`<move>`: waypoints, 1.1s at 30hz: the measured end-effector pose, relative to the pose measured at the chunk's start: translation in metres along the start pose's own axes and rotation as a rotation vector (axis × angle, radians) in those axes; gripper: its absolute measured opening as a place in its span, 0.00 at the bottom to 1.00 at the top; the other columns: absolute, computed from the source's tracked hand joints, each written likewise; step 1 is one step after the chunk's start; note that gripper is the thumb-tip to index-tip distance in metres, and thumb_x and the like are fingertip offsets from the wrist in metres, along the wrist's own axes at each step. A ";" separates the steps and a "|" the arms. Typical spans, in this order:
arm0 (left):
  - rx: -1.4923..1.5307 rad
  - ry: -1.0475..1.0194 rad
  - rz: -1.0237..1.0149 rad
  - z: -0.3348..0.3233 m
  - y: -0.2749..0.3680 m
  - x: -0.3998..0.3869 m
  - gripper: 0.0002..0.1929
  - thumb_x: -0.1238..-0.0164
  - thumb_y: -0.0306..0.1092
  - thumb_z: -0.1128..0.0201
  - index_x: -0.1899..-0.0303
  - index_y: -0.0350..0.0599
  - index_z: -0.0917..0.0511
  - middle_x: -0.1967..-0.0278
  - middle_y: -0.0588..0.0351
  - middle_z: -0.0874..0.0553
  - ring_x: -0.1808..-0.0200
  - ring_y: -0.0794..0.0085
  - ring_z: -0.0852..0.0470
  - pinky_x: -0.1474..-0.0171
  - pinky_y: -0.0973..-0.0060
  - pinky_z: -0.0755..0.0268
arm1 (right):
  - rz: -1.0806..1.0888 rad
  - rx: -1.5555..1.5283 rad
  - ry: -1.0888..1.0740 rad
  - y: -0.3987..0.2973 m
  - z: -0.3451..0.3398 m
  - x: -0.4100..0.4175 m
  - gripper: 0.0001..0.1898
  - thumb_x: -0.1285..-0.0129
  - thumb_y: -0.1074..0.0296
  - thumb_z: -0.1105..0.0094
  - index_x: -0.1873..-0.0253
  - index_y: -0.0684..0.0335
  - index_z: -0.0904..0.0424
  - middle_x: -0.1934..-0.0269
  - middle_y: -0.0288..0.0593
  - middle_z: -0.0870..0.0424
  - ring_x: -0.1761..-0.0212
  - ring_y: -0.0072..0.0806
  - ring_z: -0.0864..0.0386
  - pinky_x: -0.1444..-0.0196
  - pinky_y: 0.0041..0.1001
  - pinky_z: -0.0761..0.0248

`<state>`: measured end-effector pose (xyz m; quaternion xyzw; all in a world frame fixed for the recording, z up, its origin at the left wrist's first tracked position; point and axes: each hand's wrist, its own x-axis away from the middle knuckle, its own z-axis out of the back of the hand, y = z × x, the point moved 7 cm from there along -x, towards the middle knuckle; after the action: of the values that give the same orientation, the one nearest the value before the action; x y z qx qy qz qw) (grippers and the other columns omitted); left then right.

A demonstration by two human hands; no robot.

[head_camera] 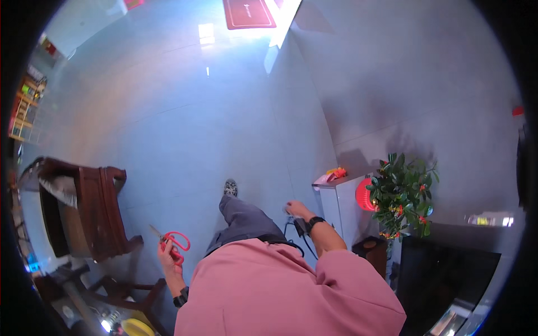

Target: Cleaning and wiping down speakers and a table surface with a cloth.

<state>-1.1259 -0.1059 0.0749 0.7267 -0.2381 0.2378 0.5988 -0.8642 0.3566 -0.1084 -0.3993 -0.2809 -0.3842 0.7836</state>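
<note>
In my left hand (pixel 169 257) is a pair of scissors (pixel 176 243) with red loop handles, the pointed metal blades angled up and to the left. My right hand (pixel 296 208) hangs at my right side with its fingers curled, next to a white cabinet (pixel 330 206). Something small and pale shows under the fingers, too blurred to name. Below that wrist, a black box-shaped device (pixel 300 227) with a black cable hangs by my waist. Each wrist wears a black band. One patterned shoe (pixel 230 187) is on the grey tiled floor (pixel 189 147) ahead of my body.
To the left stands a dark wooden armchair (pixel 90 210), with a wooden stool (pixel 130 294) behind it. At right are a leafy potted plant (pixel 403 197), a red lantern (pixel 365 195) and a black television screen (pixel 445 273). A red doormat (pixel 250 14) lies by the bright doorway ahead.
</note>
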 end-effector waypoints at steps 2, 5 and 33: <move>-0.042 -0.020 0.040 -0.007 0.021 -0.032 0.11 0.36 0.27 0.35 0.54 0.44 0.24 0.66 0.59 0.16 0.77 0.84 0.26 0.77 0.86 0.34 | -0.009 -0.035 0.090 -0.026 0.011 -0.021 0.21 0.44 0.57 0.46 0.50 0.63 0.18 0.55 0.56 0.16 0.51 0.49 0.18 0.49 0.39 0.27; -0.124 -0.074 0.041 -0.021 0.029 -0.060 0.12 0.37 0.28 0.35 0.53 0.44 0.25 0.65 0.58 0.17 0.77 0.83 0.25 0.76 0.85 0.33 | 0.004 -0.193 0.164 -0.068 0.029 -0.034 0.21 0.44 0.58 0.47 0.48 0.63 0.20 0.52 0.56 0.16 0.49 0.50 0.19 0.47 0.39 0.27; -1.158 -1.324 0.084 -0.379 -0.130 0.082 0.13 0.39 0.30 0.32 0.53 0.39 0.20 0.74 0.66 0.23 0.74 0.83 0.28 0.71 0.82 0.36 | -0.925 -1.023 0.852 0.132 -0.301 0.288 0.19 0.44 0.52 0.42 0.63 0.65 0.16 0.63 0.57 0.15 0.55 0.50 0.18 0.52 0.40 0.27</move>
<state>-1.0035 0.2838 0.0927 0.2883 -0.6459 -0.3685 0.6032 -0.5576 0.0454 -0.1050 -0.3711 0.1156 -0.8692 0.3057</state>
